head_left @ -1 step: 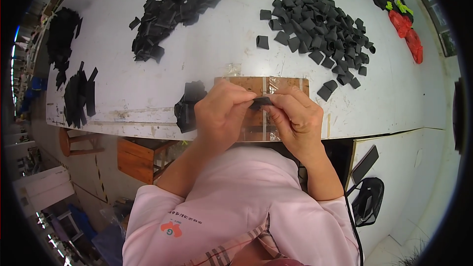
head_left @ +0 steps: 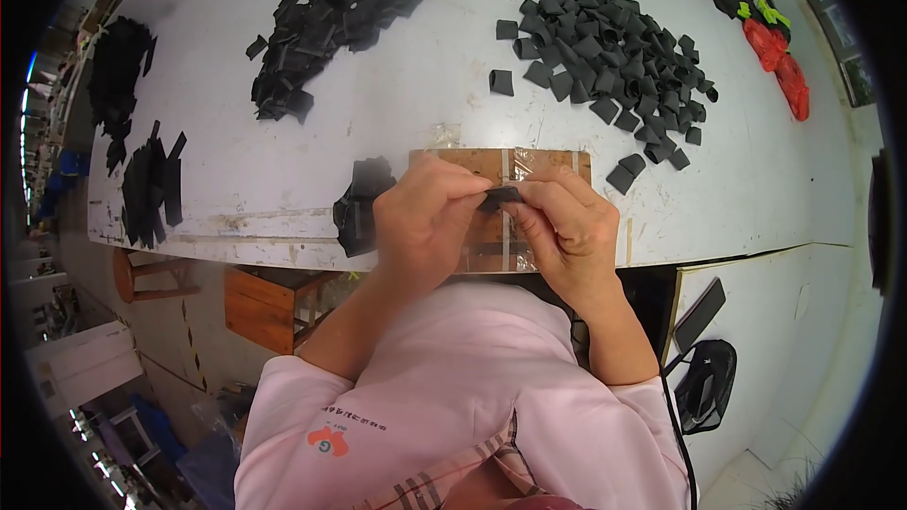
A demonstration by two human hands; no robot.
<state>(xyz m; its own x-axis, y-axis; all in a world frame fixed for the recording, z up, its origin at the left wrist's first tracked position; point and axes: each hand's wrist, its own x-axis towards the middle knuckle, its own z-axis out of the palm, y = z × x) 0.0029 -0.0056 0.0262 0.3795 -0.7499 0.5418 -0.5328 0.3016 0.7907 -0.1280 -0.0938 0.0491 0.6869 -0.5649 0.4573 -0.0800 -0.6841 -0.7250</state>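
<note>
Between my two hands is a small piece of black fabric [head_left: 501,195], pinched from both sides above a brown board [head_left: 477,162] at the table's front edge. My left hand [head_left: 425,217] grips its left end between thumb and fingertips. On the other end, the thumb and forefinger of my right hand [head_left: 570,225] are closed. Fingers cover much of the piece, so its full shape is hidden. Beside my left hand lies a small stack of black fabric pieces [head_left: 364,208]. Strips of clear tape run across the board.
Many short black fabric loops [head_left: 614,47] lie heaped at the back right of the white table [head_left: 416,76]. A pile of flat black pieces [head_left: 326,28] sits at the back left, with black strips [head_left: 146,184] farther left. Red plastic bags [head_left: 777,61] rest at the right edge. A wooden stool [head_left: 260,307] stands below.
</note>
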